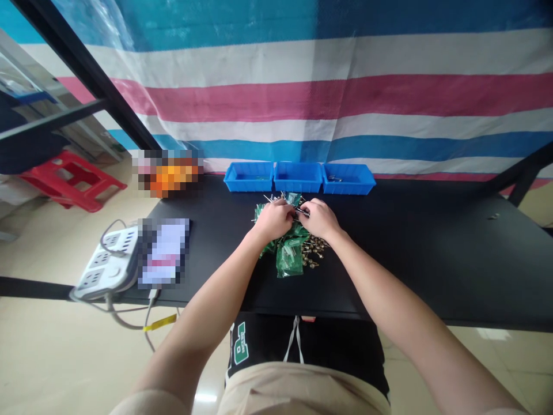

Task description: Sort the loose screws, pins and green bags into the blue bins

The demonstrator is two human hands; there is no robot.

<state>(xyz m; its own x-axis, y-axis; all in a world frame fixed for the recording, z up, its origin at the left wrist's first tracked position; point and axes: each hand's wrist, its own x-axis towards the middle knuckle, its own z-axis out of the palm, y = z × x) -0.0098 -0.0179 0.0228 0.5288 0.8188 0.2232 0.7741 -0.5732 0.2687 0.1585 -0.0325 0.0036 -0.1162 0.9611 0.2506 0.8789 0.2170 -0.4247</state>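
Observation:
My left hand (276, 219) is closed over the pile, its fingertips curled beside those of my right hand; what it holds, if anything, I cannot make out. Between the pinched fingers of my right hand (322, 219) shows a thin shiny metal pin (303, 212). Under and around both hands lie small green-and-clear plastic packets (289, 259) with pale slender pieces in them. Loose brass-coloured metal fasteners (314, 251) are heaped by my right wrist. Thin pins also stick out behind my left hand.
Three blue bins stand behind the pile: left (249, 185), middle (298, 185) and right (349, 188), with small metal pieces in the outer ones. A power strip (110, 259) with cables sits at the table's left edge. Tiny pieces (493, 217) lie far right. A red stool (80, 181) stands beyond.

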